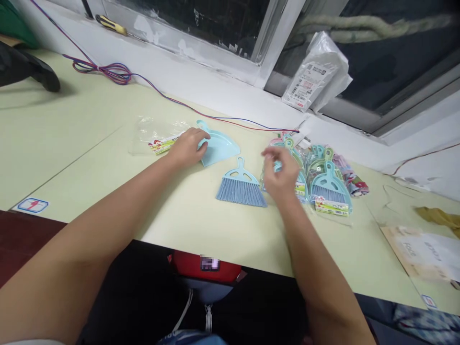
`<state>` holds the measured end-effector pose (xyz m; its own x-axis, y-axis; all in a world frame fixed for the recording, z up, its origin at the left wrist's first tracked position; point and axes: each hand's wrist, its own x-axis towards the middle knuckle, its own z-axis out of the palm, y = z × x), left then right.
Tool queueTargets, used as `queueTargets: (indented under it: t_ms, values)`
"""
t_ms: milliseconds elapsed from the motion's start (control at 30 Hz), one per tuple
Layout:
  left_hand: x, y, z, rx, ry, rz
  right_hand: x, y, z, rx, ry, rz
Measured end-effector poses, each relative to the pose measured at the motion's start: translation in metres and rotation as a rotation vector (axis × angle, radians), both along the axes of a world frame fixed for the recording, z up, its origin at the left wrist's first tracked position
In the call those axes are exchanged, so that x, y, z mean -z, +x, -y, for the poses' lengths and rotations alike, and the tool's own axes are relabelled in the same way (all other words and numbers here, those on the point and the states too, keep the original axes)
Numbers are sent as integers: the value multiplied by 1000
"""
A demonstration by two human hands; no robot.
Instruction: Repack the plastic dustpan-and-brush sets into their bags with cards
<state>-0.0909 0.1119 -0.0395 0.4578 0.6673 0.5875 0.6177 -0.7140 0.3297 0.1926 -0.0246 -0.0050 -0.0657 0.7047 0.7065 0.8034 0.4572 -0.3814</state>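
A light-blue dustpan (220, 146) lies on the table, its handle toward the window. My left hand (187, 146) rests over its left edge, fingers bent and thumb apart from them. Beside that hand lies a clear plastic bag (142, 139) with a colourful label strip. A small light-blue brush (240, 187) with grey-blue bristles sits just in front of the dustpan, untouched. My right hand (282, 172) hovers at the left side of a pile of bagged dustpan-and-brush sets (328, 184). Its fingers are curled and blurred, so their grip is unclear.
Red and blue cable (118, 74) runs along the wall. On the window ledge are a screwdriver (111, 24) and a stack of plastic bags (311, 72). A black object (27, 67) stands at far left. A printed paper bag (420, 251) lies at right, near mustard cloth (440, 218).
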Motion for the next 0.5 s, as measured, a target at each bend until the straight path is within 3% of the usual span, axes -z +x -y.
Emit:
queueTargets:
  t_ms: [167,500]
  values:
    - [-5,4,6,7,-61,-15,37,-7,-9,54,-215,173]
    - [-2,5,5,-189,-125,-117,41,-16,-9,159,-318,228]
